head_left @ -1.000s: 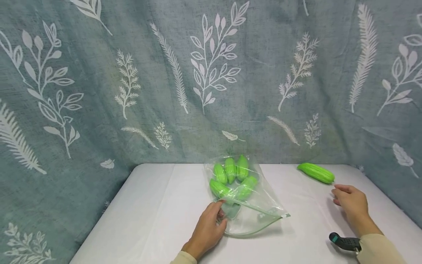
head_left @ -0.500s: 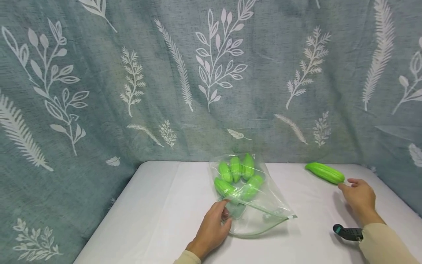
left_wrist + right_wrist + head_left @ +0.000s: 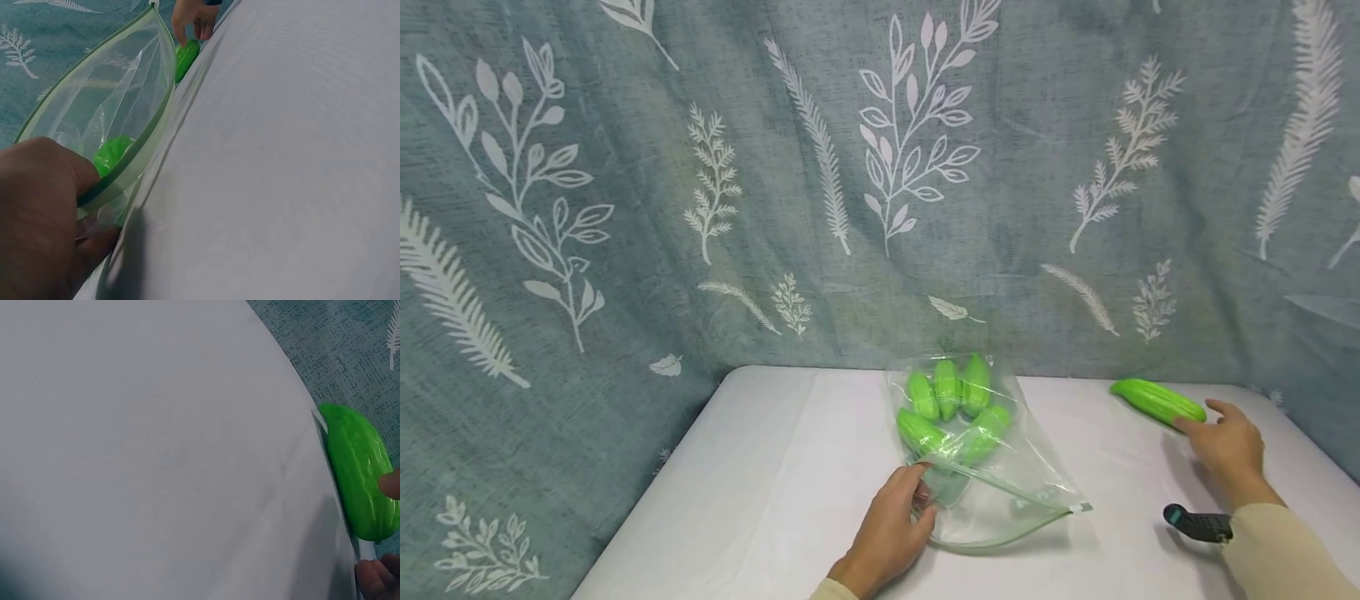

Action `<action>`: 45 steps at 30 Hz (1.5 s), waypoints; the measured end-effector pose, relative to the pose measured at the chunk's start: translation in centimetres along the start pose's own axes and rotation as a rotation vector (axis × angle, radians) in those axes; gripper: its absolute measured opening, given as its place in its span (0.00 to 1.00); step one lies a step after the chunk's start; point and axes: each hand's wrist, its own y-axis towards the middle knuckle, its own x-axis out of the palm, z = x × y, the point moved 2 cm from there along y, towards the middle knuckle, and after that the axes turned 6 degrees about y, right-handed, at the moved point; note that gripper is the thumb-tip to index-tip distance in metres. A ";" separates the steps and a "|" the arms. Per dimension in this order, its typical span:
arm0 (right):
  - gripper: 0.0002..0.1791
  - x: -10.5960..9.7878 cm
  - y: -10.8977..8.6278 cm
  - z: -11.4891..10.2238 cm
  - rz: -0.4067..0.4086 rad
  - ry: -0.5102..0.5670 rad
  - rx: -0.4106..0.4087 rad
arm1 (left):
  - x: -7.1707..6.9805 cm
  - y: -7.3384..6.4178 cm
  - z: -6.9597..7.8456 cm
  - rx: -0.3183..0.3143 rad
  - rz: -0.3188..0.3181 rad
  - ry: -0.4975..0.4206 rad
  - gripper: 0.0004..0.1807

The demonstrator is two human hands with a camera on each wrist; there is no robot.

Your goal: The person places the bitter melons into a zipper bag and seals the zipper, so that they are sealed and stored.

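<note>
A clear zip bag (image 3: 1045,467) lies on the table with its mouth spread apart, facing the person. Several bright green, ridged cucumbers (image 3: 947,389) are inside it. My left hand (image 3: 887,525) pinches the bag's rim at its left side, thumb below and fingers above; the left wrist view shows this rim hold close up. At the far right lies one more green cucumber (image 3: 1157,402), outside the bag. My right hand (image 3: 1228,450) is at its right end, thumb and forefinger spread about that end. In the right wrist view one fingertip (image 3: 391,485) overlaps the cucumber, while other fingers stay below it.
White cloth covers the table (image 3: 790,483). Behind it and at both sides hangs a grey-green leaf-patterned curtain (image 3: 820,167). A black band with a dark, curved end piece (image 3: 1197,523) sticks out from the right wrist above the table.
My right hand has moved forward to the lone cucumber's right end. My left hand keeps its hold on the bag's rim. The head view has shifted slightly, moving the scene rightward.
</note>
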 end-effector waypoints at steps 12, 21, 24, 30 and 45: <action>0.41 1.1 0.3 0.1 -0.001 -0.041 -0.039 | 0.1 -0.1 0.4 0.002 0.019 -0.014 0.28; 0.34 1.6 0.2 0.4 0.079 -0.097 -0.111 | -0.1 -0.1 0.4 -0.009 0.010 -0.029 0.28; 0.34 1.7 0.3 0.7 0.076 -0.102 -0.112 | -0.1 -0.1 0.3 -0.020 -0.007 -0.019 0.28; 0.35 1.7 0.3 0.8 0.056 -0.087 -0.075 | 0.0 -0.1 0.3 -0.042 -0.035 0.009 0.28; 0.35 1.6 -0.5 1.1 0.101 0.080 0.029 | 0.1 0.0 0.4 -0.049 -0.036 0.019 0.29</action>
